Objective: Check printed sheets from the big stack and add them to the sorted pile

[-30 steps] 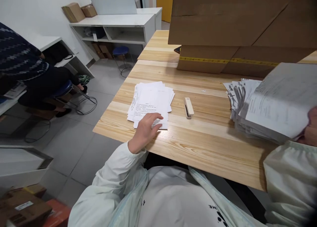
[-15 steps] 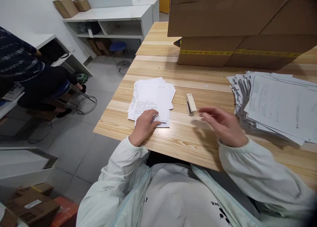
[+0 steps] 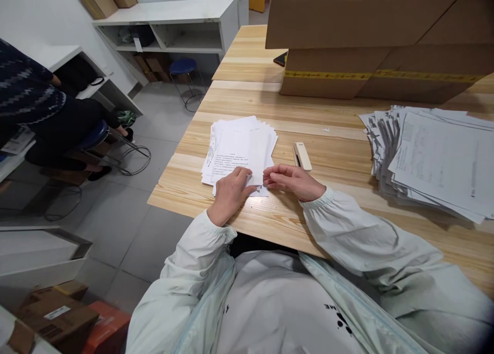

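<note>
Head view: small paper stack (image 3: 239, 151) near front left edge of tabletop (image 3: 328, 210). Left hand (image 3: 230, 193) pressing flat on near edge, grip loose, nothing clasped. Right hand (image 3: 294, 181) pinching stack's near right corner, grip narrow. Best lift top sheets only, keep pile pinned. Stapler (image 3: 301, 156) just beside.

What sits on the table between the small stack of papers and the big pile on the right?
A cream stapler, lying on bare wood of the table between the small paper stack and the large pile, in the head view.
</note>
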A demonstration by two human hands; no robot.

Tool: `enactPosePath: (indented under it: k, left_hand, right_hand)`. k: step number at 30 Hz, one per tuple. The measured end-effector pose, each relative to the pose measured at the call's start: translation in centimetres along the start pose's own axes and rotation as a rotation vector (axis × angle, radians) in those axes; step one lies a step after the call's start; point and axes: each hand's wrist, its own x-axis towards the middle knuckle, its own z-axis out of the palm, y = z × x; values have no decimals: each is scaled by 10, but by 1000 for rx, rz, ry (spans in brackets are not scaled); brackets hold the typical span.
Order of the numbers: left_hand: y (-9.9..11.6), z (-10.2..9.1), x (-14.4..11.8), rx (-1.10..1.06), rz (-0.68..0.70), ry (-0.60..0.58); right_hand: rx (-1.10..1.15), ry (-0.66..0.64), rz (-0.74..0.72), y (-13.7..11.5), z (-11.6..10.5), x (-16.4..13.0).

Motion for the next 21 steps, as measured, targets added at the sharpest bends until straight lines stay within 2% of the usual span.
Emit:
enactPosePath:
  k: [7, 12, 16, 18, 21]
  left_hand:
    - [-9, 9, 2, -116, -21, 142]
    - [-10, 14, 3, -255, -132, 306]
    - [-10, 12, 4, -434, -203, 416]
    - [-10, 11, 4, -492, -226, 426]
    - [-12, 10, 2, -575, -201, 361]
  right_hand:
    - [-46, 33, -26, 5, 4, 4]
    - [-290, 200, -207, 11, 2, 6]
    - [-398, 217, -275, 16, 1, 10]
    - [-386, 218, -289, 17, 3, 12]
    - [-385, 245, -295, 12, 9, 14]
